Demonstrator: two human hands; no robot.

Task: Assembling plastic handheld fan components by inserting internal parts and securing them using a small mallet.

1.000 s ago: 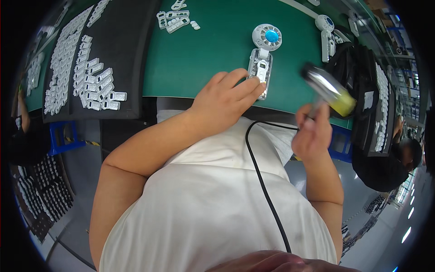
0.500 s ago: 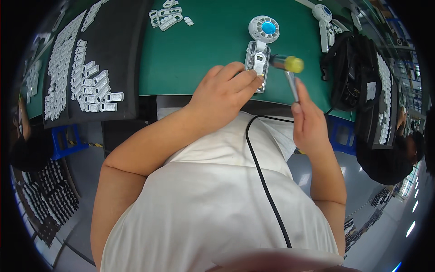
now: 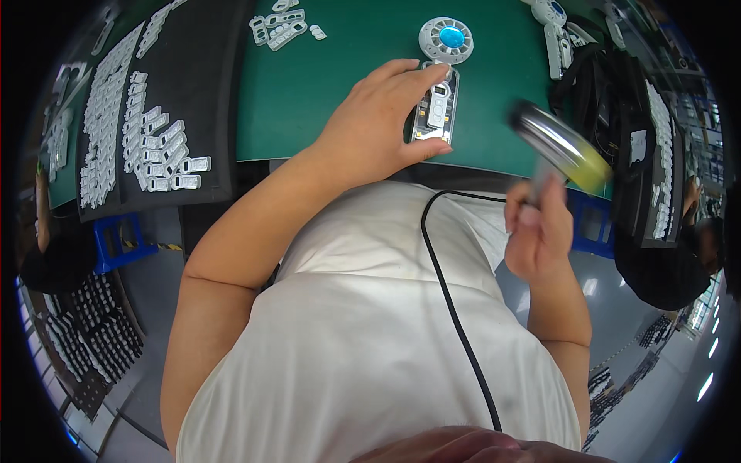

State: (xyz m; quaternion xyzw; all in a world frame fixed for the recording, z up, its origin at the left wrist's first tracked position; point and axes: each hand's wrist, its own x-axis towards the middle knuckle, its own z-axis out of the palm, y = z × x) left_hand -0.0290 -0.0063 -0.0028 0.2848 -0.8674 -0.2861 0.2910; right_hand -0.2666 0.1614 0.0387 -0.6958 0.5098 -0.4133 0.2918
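Note:
A white device with a round, blue-centred fan head (image 3: 446,38) lies on the green mat. Its clear handle case (image 3: 424,127) points toward me, with a white elongated cover (image 3: 438,106) on it. My left hand (image 3: 386,116) spans the handle from its left side, thumb near the lower end and fingers near the neck, spread apart. In my right hand (image 3: 538,224) is a hammer (image 3: 559,143) with a dark face, a shiny middle and a yellow face. It is raised to the right of the device, its head blurred by motion.
Several loose white covers (image 3: 284,29) lie at the back left of the green mat (image 3: 332,69). A black tray (image 3: 204,100) holds rows of white parts at left. At right are a black bag (image 3: 610,123) and another fan device (image 3: 549,19). A black cable (image 3: 455,309) crosses my lap.
The hammer has swung away to the right and toward me. My left hand has opened wider along the handle, uncovering the white cover.

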